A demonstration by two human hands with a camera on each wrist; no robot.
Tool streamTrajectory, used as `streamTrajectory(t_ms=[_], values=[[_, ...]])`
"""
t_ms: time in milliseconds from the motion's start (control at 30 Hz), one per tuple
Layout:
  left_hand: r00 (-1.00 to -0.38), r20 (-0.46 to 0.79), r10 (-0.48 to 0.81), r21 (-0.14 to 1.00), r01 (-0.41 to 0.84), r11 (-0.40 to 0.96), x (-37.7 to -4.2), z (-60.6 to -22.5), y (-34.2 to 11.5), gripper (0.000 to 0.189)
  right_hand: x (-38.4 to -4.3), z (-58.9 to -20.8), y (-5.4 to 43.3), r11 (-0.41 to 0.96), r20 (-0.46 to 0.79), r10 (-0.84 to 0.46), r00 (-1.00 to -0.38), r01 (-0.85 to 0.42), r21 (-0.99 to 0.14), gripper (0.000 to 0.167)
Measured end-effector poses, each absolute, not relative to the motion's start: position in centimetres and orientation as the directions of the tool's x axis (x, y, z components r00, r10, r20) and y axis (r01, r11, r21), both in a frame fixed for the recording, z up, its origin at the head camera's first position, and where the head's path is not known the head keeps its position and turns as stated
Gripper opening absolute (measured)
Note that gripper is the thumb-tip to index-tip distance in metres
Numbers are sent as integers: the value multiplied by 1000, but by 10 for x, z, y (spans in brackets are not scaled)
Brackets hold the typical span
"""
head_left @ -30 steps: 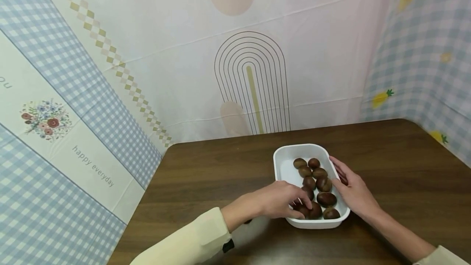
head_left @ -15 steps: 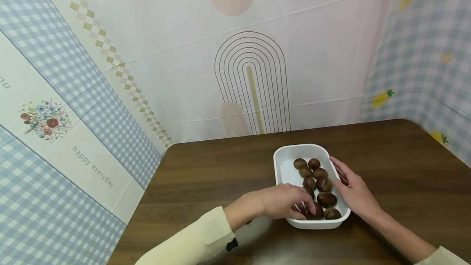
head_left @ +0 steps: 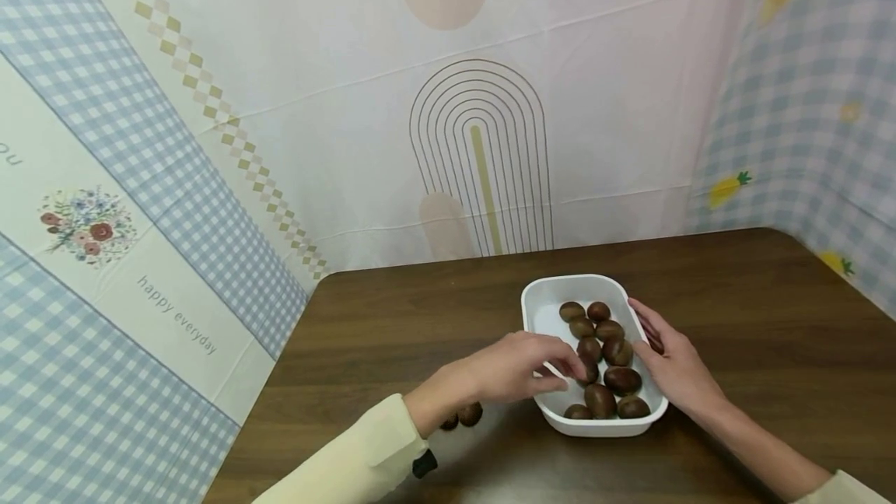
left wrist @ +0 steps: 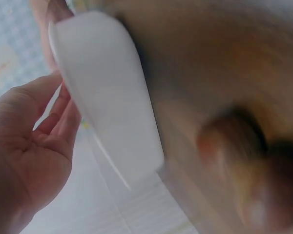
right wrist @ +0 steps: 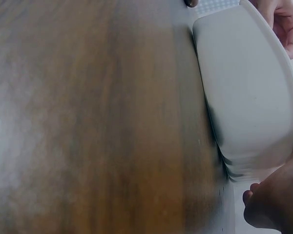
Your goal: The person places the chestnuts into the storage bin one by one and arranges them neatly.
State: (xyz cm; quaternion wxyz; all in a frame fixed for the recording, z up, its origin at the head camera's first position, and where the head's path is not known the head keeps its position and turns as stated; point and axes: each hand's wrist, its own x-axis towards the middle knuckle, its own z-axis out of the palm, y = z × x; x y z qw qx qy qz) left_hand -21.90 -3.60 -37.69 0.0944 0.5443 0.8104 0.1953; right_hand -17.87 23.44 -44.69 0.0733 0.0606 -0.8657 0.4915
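A white rectangular tray [head_left: 549, 327] stands on the table with several brown chestnuts [head_left: 621, 379] in it, mostly along its right side. My left hand [head_left: 514, 368] hovers over the tray's left rim, thumb and fingers apart. No chestnut shows between its fingers, and in the left wrist view that hand [left wrist: 29, 151] looks bare beside the tray wall [left wrist: 107, 83]. On the opposite side my right hand [head_left: 675, 368] grips the tray's right edge, thumb at the rim and fingers along the outer wall. A small chestnut [head_left: 577, 411] lies in the near left corner.
Two more chestnuts [head_left: 470, 414] sit on the wooden table [head_left: 406, 333] below my left forearm, partly covered by it; they appear blurred in the left wrist view. Patterned cloth [head_left: 336, 138] hangs behind the table and along both sides.
My left hand has drawn up and left from the tray's near left corner, uncovering a chestnut there and chestnuts on the table. The right hand stays at the tray's edge.
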Motion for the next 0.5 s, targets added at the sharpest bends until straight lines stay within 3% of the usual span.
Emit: streamTrajectory(t_ms=[300,500], values=[[-578,168,799,691,646,323,-230,-368,-84,24,-179,-448,236,510,199,-30,-980,-186,-840,61],[-661,190,726,744,580,333,-233,-375,-114,27,-180,-449,235,509,208,-35,-978,-196,-838,61]])
